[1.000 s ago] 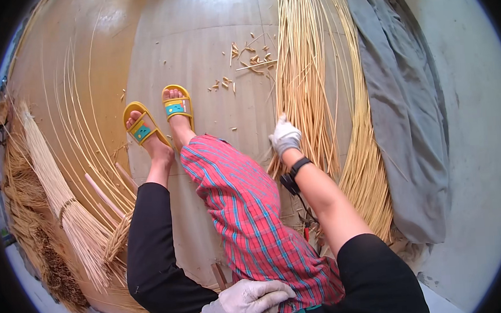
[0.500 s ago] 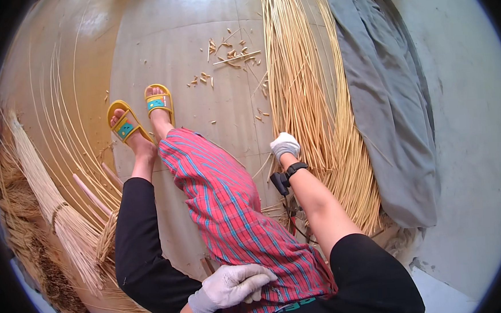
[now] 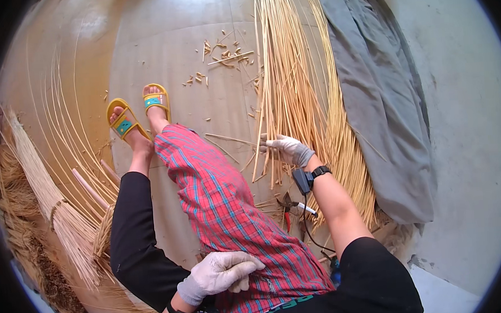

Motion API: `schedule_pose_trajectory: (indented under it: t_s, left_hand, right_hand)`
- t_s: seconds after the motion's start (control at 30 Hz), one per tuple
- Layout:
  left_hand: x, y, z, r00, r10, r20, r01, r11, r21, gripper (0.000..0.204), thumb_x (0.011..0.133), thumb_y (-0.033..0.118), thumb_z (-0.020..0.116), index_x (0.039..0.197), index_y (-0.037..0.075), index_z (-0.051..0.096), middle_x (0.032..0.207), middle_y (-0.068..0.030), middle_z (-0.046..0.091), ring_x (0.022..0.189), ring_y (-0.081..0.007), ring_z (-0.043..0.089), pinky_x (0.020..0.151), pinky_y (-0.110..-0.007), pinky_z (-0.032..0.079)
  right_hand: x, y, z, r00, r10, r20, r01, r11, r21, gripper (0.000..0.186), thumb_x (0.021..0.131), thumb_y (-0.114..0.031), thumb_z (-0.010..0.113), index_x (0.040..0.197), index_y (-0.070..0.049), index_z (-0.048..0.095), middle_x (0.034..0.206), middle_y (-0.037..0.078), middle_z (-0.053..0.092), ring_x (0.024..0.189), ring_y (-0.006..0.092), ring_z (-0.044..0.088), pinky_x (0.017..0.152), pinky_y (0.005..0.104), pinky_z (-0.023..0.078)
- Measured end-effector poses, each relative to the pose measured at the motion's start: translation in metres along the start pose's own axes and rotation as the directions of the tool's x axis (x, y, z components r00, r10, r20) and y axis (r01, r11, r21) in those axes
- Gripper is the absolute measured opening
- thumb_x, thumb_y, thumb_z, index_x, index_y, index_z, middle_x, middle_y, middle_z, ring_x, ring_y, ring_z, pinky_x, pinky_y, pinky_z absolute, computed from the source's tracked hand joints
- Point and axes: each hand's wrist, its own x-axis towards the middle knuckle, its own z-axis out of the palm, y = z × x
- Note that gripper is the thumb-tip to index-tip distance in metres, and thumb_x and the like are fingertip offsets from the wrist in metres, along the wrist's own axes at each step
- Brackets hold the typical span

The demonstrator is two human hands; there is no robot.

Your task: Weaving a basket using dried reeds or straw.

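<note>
My right hand, in a pale glove, reaches over the left edge of a long bundle of tan canes on the floor. Its fingers are stretched out and apart, touching a few loose canes at the bundle's near end. My left hand, also gloved, rests on the red plaid cloth across my lap. Its fingers are curled together, and nothing shows sticking out of them. Below my right hand lies a pair of pruning shears with a red handle, partly hidden beside a cable.
Short cane offcuts are scattered on the floor ahead. A grey cloth lies along the right of the canes. At left are a tied pale bundle, long curved rods and brown fibre heaps. My feet wear yellow sandals.
My right hand has come nearer and unfolded its fingers, and several canes now spread apart at the bundle's left edge. The shears show more plainly. My left hand stays curled on my lap.
</note>
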Motion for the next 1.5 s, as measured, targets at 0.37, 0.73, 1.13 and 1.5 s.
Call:
schedule_pose_trajectory:
  t_s: [0.37, 0.73, 1.13, 1.5]
  left_hand:
    - [0.000, -0.007, -0.003, 1.000, 0.009, 0.008, -0.009, 1.000, -0.016, 0.025, 0.103, 0.015, 0.053, 0.117, -0.001, 0.067, 0.071, -0.0027, 0.066, 0.060, -0.0062, 0.059, 0.059, -0.022, 0.050]
    - [-0.002, -0.002, -0.001, 0.999, -0.032, 0.004, 0.032, 0.999, -0.028, 0.025, 0.103, 0.013, 0.053, 0.118, -0.001, 0.067, 0.071, -0.0023, 0.066, 0.061, -0.0056, 0.059, 0.059, -0.021, 0.050]
    - [-0.003, 0.000, -0.002, 0.998, -0.054, -0.014, 0.054, 0.999, -0.001, 0.025, 0.103, 0.014, 0.054, 0.117, -0.001, 0.068, 0.073, -0.0017, 0.067, 0.063, -0.0051, 0.060, 0.061, -0.021, 0.051]
    - [-0.005, -0.003, -0.003, 0.999, -0.035, -0.027, 0.036, 0.999, 0.015, 0.025, 0.103, 0.017, 0.055, 0.118, 0.002, 0.068, 0.073, -0.0010, 0.067, 0.064, -0.0048, 0.062, 0.063, -0.021, 0.053]
  right_hand:
    - [0.017, 0.030, 0.007, 0.989, -0.124, 0.080, 0.113, 0.985, 0.129, 0.057, 0.093, -0.007, 0.062, 0.147, -0.010, 0.043, 0.137, 0.011, 0.058, 0.126, 0.0250, 0.057, 0.105, 0.0428, 0.049]
    - [0.046, 0.051, 0.008, 0.989, -0.139, -0.058, 0.140, 0.990, 0.024, 0.049, 0.094, -0.007, 0.065, 0.140, -0.006, 0.050, 0.125, 0.013, 0.066, 0.112, 0.0233, 0.065, 0.090, 0.0366, 0.057]
    - [0.058, 0.052, 0.011, 0.994, -0.107, -0.007, 0.107, 0.994, 0.014, 0.048, 0.090, -0.008, 0.071, 0.135, -0.004, 0.054, 0.122, 0.013, 0.067, 0.109, 0.0263, 0.067, 0.091, 0.0398, 0.058]
    - [0.100, 0.076, 0.049, 0.894, -0.203, -0.401, 0.021, 0.910, -0.414, 0.042, 0.080, -0.020, 0.080, 0.114, -0.006, 0.059, 0.098, 0.015, 0.071, 0.086, 0.0243, 0.072, 0.072, 0.0379, 0.058]
